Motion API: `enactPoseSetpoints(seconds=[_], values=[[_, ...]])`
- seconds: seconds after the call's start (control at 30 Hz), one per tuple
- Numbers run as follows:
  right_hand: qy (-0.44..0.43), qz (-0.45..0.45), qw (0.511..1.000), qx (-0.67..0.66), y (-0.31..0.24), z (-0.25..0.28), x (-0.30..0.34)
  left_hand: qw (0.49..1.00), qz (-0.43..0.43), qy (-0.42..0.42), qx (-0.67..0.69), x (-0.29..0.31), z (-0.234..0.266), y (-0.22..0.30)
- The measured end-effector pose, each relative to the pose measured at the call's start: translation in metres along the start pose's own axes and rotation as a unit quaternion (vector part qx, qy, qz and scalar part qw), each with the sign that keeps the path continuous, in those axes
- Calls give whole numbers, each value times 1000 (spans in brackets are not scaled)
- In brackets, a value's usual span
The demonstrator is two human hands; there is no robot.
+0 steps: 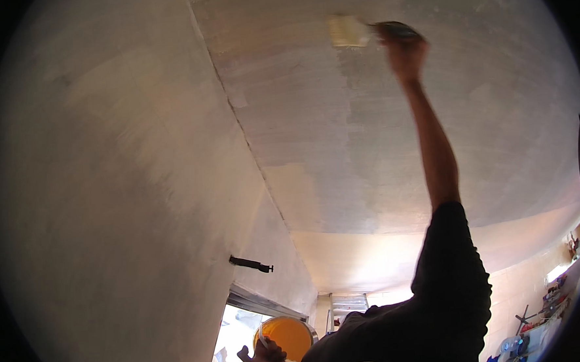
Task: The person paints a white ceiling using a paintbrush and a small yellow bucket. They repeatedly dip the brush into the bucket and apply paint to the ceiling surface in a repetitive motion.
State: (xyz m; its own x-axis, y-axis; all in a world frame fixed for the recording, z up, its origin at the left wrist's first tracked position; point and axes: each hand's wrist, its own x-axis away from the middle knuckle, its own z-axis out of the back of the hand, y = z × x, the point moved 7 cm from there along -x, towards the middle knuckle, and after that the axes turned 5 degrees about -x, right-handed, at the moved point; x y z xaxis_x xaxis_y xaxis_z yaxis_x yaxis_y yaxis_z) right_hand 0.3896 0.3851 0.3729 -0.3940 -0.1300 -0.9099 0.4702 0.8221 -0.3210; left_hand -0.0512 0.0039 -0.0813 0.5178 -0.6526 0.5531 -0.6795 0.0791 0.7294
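Note:
My right arm is raised high, and my right hand (404, 47) is closed round the handle of a wide paintbrush (348, 32). The brush's pale bristles lie against the grey ceiling (312, 101), slightly blurred, and patches of darker and lighter coating show around them. Low in the view, my left hand (268, 360) grips a bucket (286, 338) at its side, by its pale handle. The bucket is orange-yellow inside; how much it contains I cannot make out.
A pale wall (107, 190) meets the ceiling along a cracked seam. A dark bracket (251, 264) juts from the wall above a bright window (236, 334). Behind me stands a metal ladder (349, 302). Assorted items, among them a clear blue bottle (510, 344), crowd the lower right.

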Motion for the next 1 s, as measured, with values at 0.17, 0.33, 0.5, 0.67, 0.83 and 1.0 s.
enactPoseSetpoints(seconds=[0.17, 0.33, 0.5, 0.67, 0.83, 1.0], values=[[48, 56, 988, 136, -11, 145, -23, 995, 68, -31, 64, 2, -8, -2], [60, 8, 992, 108, -53, 124, -13, 993, 62, -33, 94, -2, -8, -4], [-29, 36, 999, -24, -62, -27, 11, 993, 46, -72, 82, 3, -7, 1], [-46, 2, 984, -171, -56, -189, 40, 981, 75, -125, 125, -7, 3, -12], [-26, 53, 992, -111, -65, -262, 55, 996, 34, -8, 77, 5, 10, -6], [-30, 80, 996, -26, -53, -233, 36, 999, 31, 0, 43, 10, 6, -2]])
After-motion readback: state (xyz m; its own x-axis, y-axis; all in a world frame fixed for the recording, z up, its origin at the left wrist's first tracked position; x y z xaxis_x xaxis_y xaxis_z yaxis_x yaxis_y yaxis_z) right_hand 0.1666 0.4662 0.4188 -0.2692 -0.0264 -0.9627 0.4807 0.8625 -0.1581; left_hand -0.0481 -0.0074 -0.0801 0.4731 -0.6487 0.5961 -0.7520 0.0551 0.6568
